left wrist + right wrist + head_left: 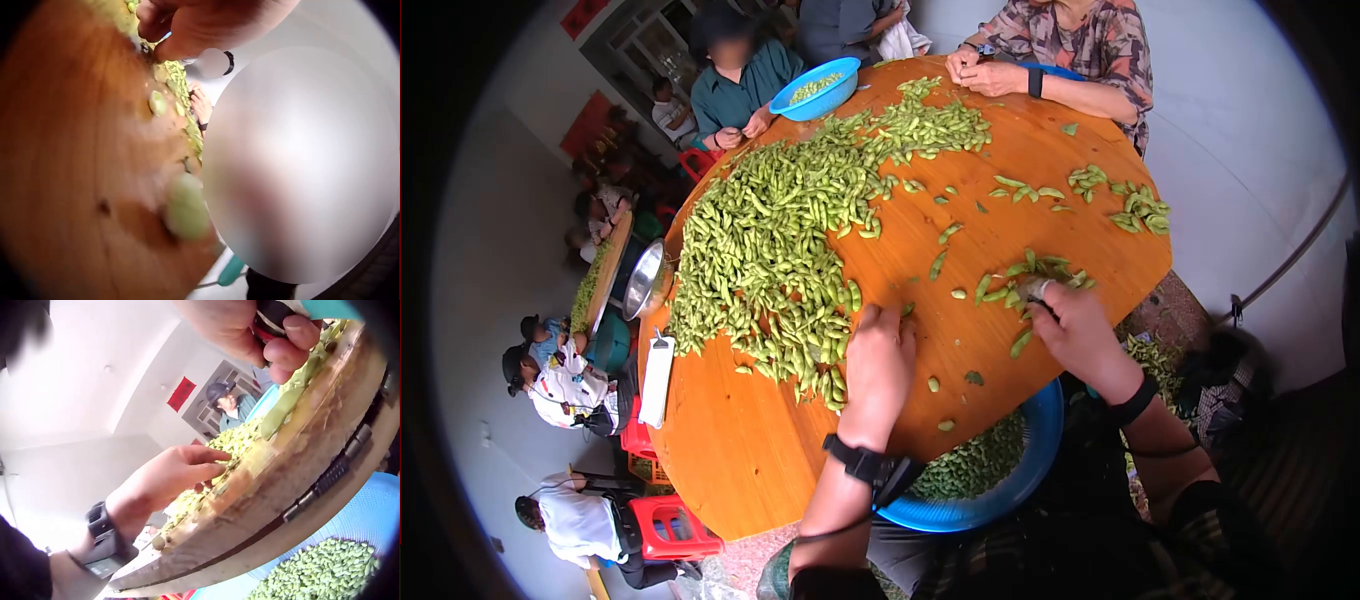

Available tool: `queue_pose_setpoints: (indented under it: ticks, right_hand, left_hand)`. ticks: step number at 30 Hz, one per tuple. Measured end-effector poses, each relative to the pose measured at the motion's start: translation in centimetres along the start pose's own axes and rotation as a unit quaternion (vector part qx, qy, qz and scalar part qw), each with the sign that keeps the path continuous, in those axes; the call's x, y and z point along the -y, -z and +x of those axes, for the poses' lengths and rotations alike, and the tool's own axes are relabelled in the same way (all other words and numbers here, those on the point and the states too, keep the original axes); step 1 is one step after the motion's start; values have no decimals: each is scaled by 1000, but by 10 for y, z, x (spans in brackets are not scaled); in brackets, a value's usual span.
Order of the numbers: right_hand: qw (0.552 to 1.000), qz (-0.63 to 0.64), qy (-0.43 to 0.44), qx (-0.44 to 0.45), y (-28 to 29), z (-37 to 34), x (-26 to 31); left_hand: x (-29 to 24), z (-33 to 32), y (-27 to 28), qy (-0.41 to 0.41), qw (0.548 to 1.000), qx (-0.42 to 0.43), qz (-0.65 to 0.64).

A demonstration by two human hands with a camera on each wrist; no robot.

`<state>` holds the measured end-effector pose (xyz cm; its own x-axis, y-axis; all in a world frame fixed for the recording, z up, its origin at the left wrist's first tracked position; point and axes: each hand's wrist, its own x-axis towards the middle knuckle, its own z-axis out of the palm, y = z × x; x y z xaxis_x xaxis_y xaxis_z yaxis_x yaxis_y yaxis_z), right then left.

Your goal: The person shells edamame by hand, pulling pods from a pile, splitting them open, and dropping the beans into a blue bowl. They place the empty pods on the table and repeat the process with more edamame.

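Just beyond the fingertips of the right hand (1088, 338), a small cluster of green pods (1050, 267); nearer in, on their left side, one lone pod (1021, 343), long axis slanting toward those fingers, well apart from the left hand (880, 362). Right fingers curled round a dark object (272, 314); left ones loosely bent at the edge of the big pod heap (770, 240), any pinch impossible to tell.

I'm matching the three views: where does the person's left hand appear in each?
Head: the left hand is just below centre, beside the green pods.
Left wrist: at the top, centre.
Right wrist: left of centre, with a dark wrist strap.
Shared landmark: the wooden table, left in the left-wrist view, diagonal in the right-wrist view.
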<state>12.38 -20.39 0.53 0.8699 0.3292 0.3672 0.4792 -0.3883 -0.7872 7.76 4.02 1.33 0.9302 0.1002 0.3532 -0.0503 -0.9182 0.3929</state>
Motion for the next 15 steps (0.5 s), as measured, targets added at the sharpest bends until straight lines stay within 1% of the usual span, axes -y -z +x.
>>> queue_pose_setpoints:
  ticks: [1,2,4,5,6,7,8,9,10,11,12,15]
  right_hand:
    - [1000,-10,-2,25,2,-1,5]
    - [1000,-10,-1,24,0,-2,7]
    - [999,17,39,22,-4,-7,9]
    - [998,38,33,38,-6,-8,10]
    - [998,38,31,36,-8,-6,14]
    - [981,154,-77,90,-12,-4,21]
    - [936,267,-183,139,-16,-2,25]
    - [929,278,-187,158,-20,-1,25]
    - [928,279,-190,156,-23,1,27]
    - [913,304,-207,175,-25,4,29]
    - [897,329,-223,193,-27,5,31]
    - [886,354,-219,206,-24,6,34]
  left_hand:
    - [4,8,-8,-9,999,-36,8]
    - [8,13,-13,-10,999,-37,8]
    - [14,20,-17,-18,1000,-4,-24]
    - [17,20,-17,-24,1000,-3,-13]
    - [12,17,-15,-26,1000,-1,-13]
    - [4,11,-13,16,992,15,-126]
    - [-3,6,-12,57,969,35,-236]
    - [-11,1,-12,53,951,51,-301]
    - [-15,-3,-14,53,950,53,-302]
    - [-19,-6,-17,81,901,83,-417]
    - [-19,-8,-18,108,836,112,-526]
    - [-10,-11,-22,85,846,110,-515]
